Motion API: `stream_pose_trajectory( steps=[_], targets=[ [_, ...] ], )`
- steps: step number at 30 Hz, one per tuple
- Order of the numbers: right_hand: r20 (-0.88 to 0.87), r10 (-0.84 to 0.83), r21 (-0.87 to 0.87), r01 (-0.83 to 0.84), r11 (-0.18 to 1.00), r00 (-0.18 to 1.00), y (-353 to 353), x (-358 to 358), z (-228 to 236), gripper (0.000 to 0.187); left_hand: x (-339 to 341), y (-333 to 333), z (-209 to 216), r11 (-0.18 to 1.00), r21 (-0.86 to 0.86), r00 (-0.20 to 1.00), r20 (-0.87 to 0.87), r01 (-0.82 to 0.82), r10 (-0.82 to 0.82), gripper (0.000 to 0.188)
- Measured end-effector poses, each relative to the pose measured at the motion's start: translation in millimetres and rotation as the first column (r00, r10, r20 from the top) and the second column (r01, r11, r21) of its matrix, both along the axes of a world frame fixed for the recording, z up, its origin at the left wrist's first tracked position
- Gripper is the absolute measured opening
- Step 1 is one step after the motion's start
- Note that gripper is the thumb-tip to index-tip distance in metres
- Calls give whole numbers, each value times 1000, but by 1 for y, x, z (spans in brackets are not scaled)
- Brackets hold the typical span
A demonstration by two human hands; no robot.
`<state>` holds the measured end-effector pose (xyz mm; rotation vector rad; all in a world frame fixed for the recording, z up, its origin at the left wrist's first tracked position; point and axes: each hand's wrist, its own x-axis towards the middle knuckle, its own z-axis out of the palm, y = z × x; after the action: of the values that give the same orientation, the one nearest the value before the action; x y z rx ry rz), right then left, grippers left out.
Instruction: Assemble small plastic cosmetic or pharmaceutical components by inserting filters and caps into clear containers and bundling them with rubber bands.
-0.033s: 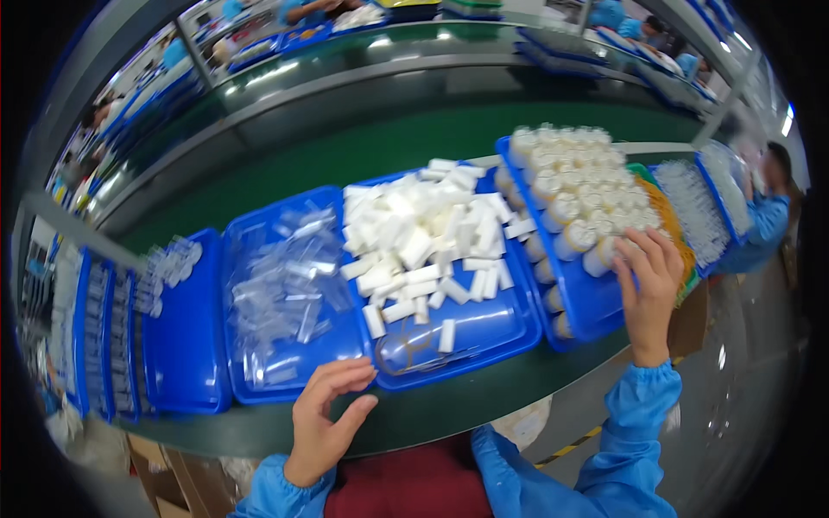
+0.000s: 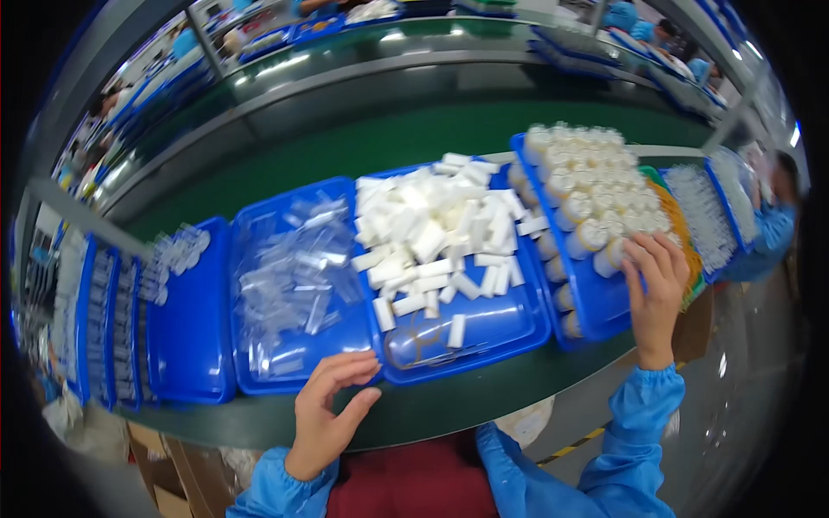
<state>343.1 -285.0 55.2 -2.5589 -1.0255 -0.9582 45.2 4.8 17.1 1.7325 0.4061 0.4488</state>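
White capped tubes [image 2: 584, 200] are stacked on their sides in a blue tray [image 2: 604, 304] at the right end of the bench, round ends facing the person, and that's where the right hand [image 2: 654, 292] is. The fingers are spread across the near corner of the stack, fingertips [image 2: 629, 250] touching the closest tubes, not closed around any one of them as far as I can see.

The left hand [image 2: 330, 411] sits at the near edge of the green work surface [image 2: 414, 138], loosely open with the fingers curled a bit, fingertips right at the front rim of the clear-parts tray [image 2: 294, 289]. It holds nothing.

So the two hands are well apart, one at each side of the middle tray [image 2: 505, 324] (the one heaped with short white plastic sticks [image 2: 432, 229], some scattered loose toward its front).

The clear-parts tray holds a jumble of small transparent pieces. Left of it is another blue tray [image 2: 192, 332] with a few clear bits in its far corner, then narrow blue racks [image 2: 99, 324] standing side by side at the far left. Behind the tube tray there's an orange-edged tray [image 2: 682, 237] and more blue trays. Both sleeves [image 2: 635, 432] are bright blue. Another person in blue [image 2: 773, 229] is at the far right.
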Motion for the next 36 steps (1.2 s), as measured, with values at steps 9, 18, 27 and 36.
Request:
stream_pose_trajectory(
  steps=[9, 18, 27, 36],
  targets=[
    [-97, 275, 270, -241, 932, 956, 76, -69, -7, 26, -32, 20, -9, 990, -42, 991, -2, -131, 131, 33],
    [-460, 289, 52, -300, 953, 839, 142, -69, -85, 43, -70, 65, 10, 910, 258, 946, 77, -325, 316, 26],
    [-611, 348, 347, -154, 925, 711, 143, -85, -65, 28, -107, 246, -11, 305, 921, 831, 33, -240, 555, 10],
    [-527, 418, 403, -216, 889, 740, 141, -106, -61, 30, -79, 342, -38, 429, 609, 535, -9, -667, 845, 21]
  ],
)
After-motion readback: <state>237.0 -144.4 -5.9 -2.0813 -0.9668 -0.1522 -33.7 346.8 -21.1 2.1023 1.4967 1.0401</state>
